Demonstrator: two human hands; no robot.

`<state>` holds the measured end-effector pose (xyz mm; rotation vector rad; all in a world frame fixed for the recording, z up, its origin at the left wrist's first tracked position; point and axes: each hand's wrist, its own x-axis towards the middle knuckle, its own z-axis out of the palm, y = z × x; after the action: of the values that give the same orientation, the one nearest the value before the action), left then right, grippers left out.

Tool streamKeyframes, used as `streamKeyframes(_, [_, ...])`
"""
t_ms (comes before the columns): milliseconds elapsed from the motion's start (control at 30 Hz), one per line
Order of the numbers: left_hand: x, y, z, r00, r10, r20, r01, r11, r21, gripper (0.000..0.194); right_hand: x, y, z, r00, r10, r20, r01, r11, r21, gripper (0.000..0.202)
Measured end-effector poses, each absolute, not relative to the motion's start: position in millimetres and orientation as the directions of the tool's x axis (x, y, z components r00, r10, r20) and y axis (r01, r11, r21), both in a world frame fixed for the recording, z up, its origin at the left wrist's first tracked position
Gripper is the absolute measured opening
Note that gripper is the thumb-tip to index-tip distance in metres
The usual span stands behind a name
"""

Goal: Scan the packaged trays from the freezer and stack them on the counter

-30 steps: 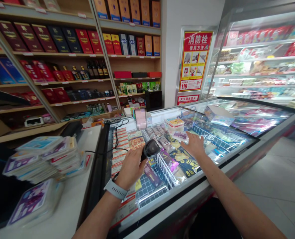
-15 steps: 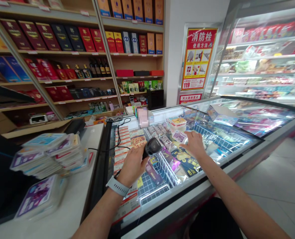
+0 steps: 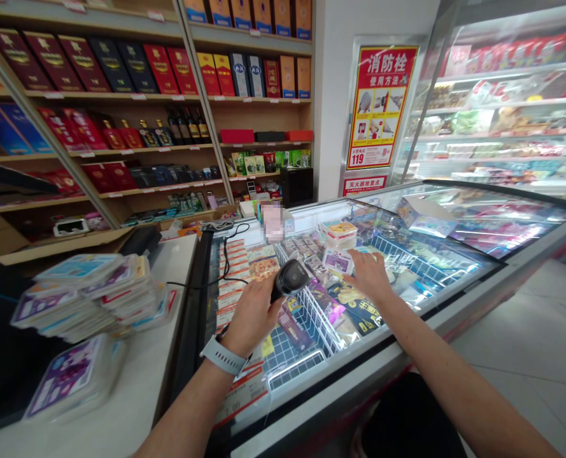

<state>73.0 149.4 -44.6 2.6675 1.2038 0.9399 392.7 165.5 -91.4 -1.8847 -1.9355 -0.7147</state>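
head view: from my distant seat i read the step in hand as bringing a scanner and one labelled pack together above the freezer (image 3: pixel 321 408). the left hand (image 3: pixel 248 321) has its fingers wrapped round the handle of the black scanner (image 3: pixel 291 278), with the scanner's rounded head standing out to the right, over the near end of the white wire basket (image 3: pixel 333 340) seen under the glass. the right hand (image 3: pixel 372 278) is partly open, thumb apart from the curved fingers, right at the near right corner of the purple-labelled pack (image 3: pixel 339 261). i cannot tell whether those fingers pinch the pack or only touch its edge.

that pack sits to the right of the scanner and a little farther off, with its printed label turned upward. just beyond it is a small stack of packs (image 3: pixel 339 234) with an orange top label. far more packs are piled on the counter (image 3: pixel 137 395) at the left, in an uneven heap (image 3: pixel 70 308) that looks easy to knock.

as i judge it, the next move calls for a steady pack and a clear line from the scanner's front to whatever code the pack carries; i cannot make out a code from here. the fingers would need to stay off it, and glare from the glass could spoil the reading. i would also mind the black cord (image 3: pixel 225 252), which loops across the far left part of the freezer.
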Motion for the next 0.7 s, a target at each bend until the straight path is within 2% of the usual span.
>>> streamKeyframes(400, [72,147,-41,0.490,0.701,0.519,0.605,-0.702,0.376,0.045,380,165,-85,-0.088,0.769,0.633,0.992,0.008,0.127,0.057])
streamKeyframes(700, [71,147,-41,0.467,0.698,0.542,0.611,-0.698,0.373,0.044,355,180,-65,-0.086,0.612,0.786,0.991,0.137,0.002,0.058])
